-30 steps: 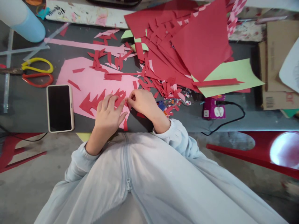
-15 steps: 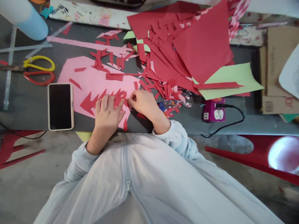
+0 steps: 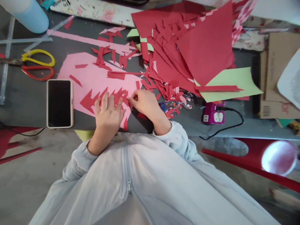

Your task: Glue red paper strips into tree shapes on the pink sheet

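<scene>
My left hand lies with fingers spread over a fish-like row of red paper pieces. A red arrow-shaped piece heads the row, left of those fingers. Underneath is a pink paper sheet. At the row's right end, my right hand is closed in a pinch, thumb against forefinger. What its fingertips hold, if anything, is too small to make out. Loose red strips rest on the pink sheet, and one red scrap lies near its lower edge.
Left of the sheet are a phone, scissors and a bottle. Red paper sheets and cut scraps heap up to the right, over green paper. Beyond stand a purple box with a black cable and some cardboard.
The view has shifted slightly. Both hands hold nearly the same places over the red pieces, the left fingers a little moved.
</scene>
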A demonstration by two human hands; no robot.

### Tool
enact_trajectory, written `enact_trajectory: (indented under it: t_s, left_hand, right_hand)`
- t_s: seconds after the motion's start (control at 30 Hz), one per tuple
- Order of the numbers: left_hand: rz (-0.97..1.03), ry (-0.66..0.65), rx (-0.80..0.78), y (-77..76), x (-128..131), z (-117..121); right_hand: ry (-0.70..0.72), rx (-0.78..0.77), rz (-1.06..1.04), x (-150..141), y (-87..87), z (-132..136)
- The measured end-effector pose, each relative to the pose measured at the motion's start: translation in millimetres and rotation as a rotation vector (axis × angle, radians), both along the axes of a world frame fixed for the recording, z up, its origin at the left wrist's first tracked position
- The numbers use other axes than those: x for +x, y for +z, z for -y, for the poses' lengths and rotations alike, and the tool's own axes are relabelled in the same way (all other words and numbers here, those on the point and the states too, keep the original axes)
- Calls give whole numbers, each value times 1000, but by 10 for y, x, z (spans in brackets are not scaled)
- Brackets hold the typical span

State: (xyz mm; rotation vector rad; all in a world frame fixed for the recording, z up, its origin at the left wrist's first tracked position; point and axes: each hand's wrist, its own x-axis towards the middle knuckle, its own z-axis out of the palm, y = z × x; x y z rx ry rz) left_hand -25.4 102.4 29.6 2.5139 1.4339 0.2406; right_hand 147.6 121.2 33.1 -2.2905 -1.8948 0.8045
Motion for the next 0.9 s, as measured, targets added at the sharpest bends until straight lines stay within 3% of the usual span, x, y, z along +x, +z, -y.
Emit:
enact_trajectory:
  t_s: [0.17, 0.4, 0.67, 0.9]
  left_hand:
    - [75, 8, 44, -22, -142, -28]
    - [69, 310, 158, -26, -651, -130]
    - [20, 253, 140, -112, -741, -188]
    - [138, 257, 128, 80, -823, -236]
  right_hand:
    - [-1, -5, -18, 3, 7, 10]
    - [-6, 15, -12, 17, -5, 23]
    - [12, 39, 9, 11, 21, 35]
    - [-12, 159, -38, 61, 187, 140]
